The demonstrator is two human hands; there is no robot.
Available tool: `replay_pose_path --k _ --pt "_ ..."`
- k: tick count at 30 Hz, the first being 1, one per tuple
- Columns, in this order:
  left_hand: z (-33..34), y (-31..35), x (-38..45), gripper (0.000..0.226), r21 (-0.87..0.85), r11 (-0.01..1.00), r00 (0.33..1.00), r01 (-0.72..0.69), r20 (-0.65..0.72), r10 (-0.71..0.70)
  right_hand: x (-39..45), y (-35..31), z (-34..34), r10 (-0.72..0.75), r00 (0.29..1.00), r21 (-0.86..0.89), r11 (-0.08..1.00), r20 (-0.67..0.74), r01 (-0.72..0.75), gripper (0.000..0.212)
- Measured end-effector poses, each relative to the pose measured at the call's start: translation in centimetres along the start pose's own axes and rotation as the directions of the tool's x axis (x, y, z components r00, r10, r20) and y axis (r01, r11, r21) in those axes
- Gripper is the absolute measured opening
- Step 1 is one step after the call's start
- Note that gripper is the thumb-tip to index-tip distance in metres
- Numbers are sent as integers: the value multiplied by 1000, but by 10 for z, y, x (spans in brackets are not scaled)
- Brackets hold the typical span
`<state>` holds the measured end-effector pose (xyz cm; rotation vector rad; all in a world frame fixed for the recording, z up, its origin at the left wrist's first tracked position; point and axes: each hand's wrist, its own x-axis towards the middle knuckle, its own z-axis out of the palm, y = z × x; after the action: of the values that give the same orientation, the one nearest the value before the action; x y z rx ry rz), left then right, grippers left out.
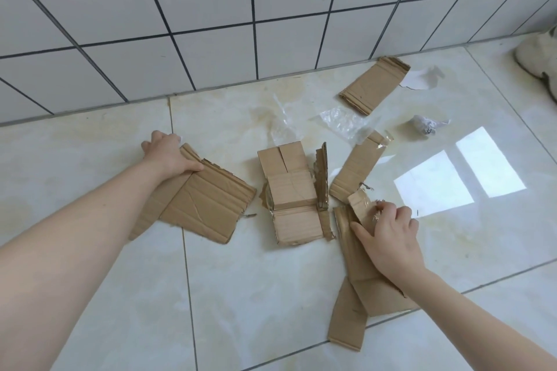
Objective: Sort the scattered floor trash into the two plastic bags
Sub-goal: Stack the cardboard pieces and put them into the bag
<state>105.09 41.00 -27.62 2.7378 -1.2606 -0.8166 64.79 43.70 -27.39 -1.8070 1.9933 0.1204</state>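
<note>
No plastic bags are in view, and at the far right edge a pale shoe (539, 60) is cut off by the frame. The fingers of the left hand (168, 153) are mostly hidden behind the far left corner of a flat cardboard sheet (205, 205); only the thumb shows, lying on top, so the hand pinches that corner. The right hand (388, 235) has its fingers curled around the torn top end of a long cardboard strip (358, 274), thumb pressed flat on it, and that strip runs near and under the wrist. Between the two hands lies a folded cardboard piece (294, 199), touched by neither. Farther off lie two more cardboard pieces (358, 169) (373, 84), crumpled clear plastic film (343, 123), a grey paper wad (425, 126) and a torn white paper scrap (422, 80), all on the glossy floor tiles (241, 295) below the tiled wall (211, 9).
</note>
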Motion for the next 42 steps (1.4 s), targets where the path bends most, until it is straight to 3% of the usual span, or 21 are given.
replay_pose_path --k 4,9,13,20,23,26,29,31,34,39,42 --pt "5 5 -7 59 -138 988 996 -64 -72 55 -4 -6 2 79 997 -18 997 14 -79 68" --pt "9 10 -18 27 -136 990 995 -41 -94 28 -6 -5 3 82 996 12 997 41 -82 89" --pt "13 10 -23 24 -196 981 999 3 -37 -10 -6 -3 1 75 996 31 997 54 -77 92" --pt "24 11 -38 43 -332 943 999 21 -40 -36 -7 -3 -2 90 993 67 993 77 -96 94" --pt "29 11 -48 22 -333 943 999 -21 29 33 -7 1 -3 112 985 169 977 131 -133 95" --pt "30 9 -63 10 -395 919 986 -22 144 86 -7 6 -8 121 979 279 946 167 -164 84" --pt "19 -1 -75 19 -467 883 941 52 320 113 -11 12 -17 119 975 348 920 186 -179 78" --pt "8 -8 -84 29 -513 848 871 137 470 144 -13 17 -28 123 973 401 896 194 -193 79" --pt "-3 -8 -93 63 -592 774 771 224 594 232 -10 22 -46 166 965 518 818 202 -250 82" --pt "-10 30 -98 51 -719 655 784 230 536 313 15 13 -69 246 946 664 674 211 -323 82" --pt "-8 60 -94 58 -783 582 824 219 468 320 32 2 -78 244 940 724 602 236 -338 45"
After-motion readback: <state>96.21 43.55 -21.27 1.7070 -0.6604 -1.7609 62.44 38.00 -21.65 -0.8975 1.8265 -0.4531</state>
